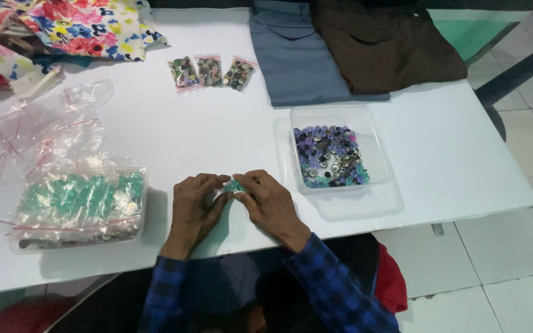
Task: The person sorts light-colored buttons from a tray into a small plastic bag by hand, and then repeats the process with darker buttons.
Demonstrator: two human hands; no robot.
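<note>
Low in the centre of the frame, the left hand (194, 203) and the right hand (268, 203) met on the white desk (451, 154), fingertips of both pinching a small clear packet of green plastic buttons (234, 184) between them, the packet lying just above the desk's near edge. The grip looked best kept at the packet's two ends, so that nothing spills while the fingers work its top; that is a judgement, since the fingers hid most of it. To the right stood a clear rectangular plastic tray of purple, blue and metal buttons (334, 157), near the right hand but apart from it. At lower left sat a clear plastic tub of filled green packets (78, 206), with loose empty clear zip bags (50, 139) above it. Three small packed bags of dark buttons (212, 72) lay at upper centre, beside folded grey-blue cloth (294, 55), folded brown cloth (384, 43) and flowered fabric (75, 24). Bare desk between hands and three bags left room to move; the near edge lay close under the wrists.
</note>
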